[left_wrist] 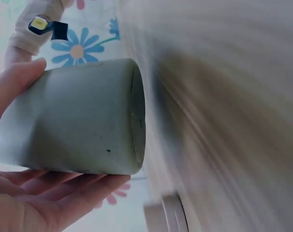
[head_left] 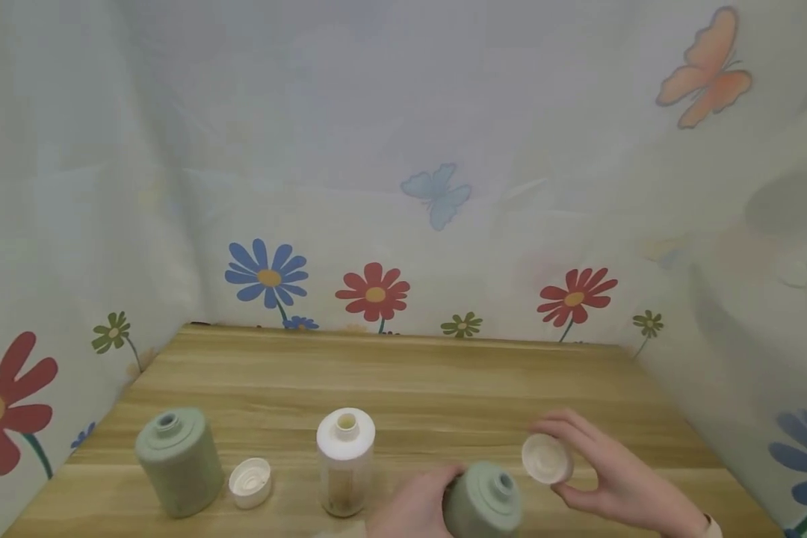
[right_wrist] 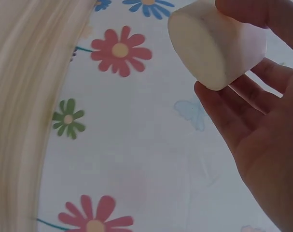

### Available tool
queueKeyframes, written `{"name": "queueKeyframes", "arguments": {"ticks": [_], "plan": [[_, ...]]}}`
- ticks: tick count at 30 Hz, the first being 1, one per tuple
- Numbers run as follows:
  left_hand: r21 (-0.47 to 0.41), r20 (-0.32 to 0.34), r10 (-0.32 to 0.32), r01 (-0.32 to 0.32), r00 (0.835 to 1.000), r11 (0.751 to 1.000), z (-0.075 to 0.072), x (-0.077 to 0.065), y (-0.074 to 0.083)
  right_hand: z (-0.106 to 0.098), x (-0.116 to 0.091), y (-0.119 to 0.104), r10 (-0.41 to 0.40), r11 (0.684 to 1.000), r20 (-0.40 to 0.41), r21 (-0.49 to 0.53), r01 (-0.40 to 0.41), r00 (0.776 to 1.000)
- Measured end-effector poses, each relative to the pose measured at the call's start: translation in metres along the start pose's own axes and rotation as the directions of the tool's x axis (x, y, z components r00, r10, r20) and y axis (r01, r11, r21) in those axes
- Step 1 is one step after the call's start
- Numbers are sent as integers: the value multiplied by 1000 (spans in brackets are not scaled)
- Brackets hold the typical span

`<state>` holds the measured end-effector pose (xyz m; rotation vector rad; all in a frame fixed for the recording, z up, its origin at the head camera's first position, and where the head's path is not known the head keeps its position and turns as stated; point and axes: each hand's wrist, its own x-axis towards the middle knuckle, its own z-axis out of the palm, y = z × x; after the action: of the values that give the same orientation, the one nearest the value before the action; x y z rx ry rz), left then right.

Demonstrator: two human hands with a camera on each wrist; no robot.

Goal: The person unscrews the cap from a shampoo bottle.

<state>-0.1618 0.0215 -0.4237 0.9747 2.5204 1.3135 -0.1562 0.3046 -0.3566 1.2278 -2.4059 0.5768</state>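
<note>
My left hand (head_left: 413, 504) grips a sage-green bottle (head_left: 480, 508) around its side, and the bottle's narrow neck is bare. In the left wrist view the base of this bottle (left_wrist: 83, 118) is lifted a little off the table, with a shadow beside it. A white cap (head_left: 545, 458) is pinched between the thumb and fingers of my right hand (head_left: 608, 467), its hollow side toward the head camera. The cap (right_wrist: 218, 43) is held in the air, to the right of the bottle and apart from it.
On the wooden table (head_left: 403, 366) stand a second green bottle (head_left: 181, 463) at left and a clear bottle with a white top (head_left: 345, 463). Another white cap (head_left: 250, 482) lies between them, hollow side up. A flowered curtain (head_left: 323, 187) hangs behind and at the sides.
</note>
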Motion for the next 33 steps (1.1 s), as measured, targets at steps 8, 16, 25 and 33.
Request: {"name": "queueKeyframes", "arguments": {"ticks": [8, 16, 25, 33], "plan": [[-131, -23, -80, 76, 997, 988, 26, 29, 13, 10, -22, 30, -7, 999, -35, 32, 8, 999], [-182, -55, -75, 64, 996, 981, 39, 47, 8, 12, -43, 49, 150, 984, 53, 88, -155, 987], [-175, -65, -83, 70, 994, 982, 47, 63, 8, 19, -50, 53, 261, 942, 247, 145, -302, 933], [-243, -25, -124, 114, 992, 963, 56, 75, 12, 21, -54, 57, 360, 893, 366, 130, -430, 858]]}}
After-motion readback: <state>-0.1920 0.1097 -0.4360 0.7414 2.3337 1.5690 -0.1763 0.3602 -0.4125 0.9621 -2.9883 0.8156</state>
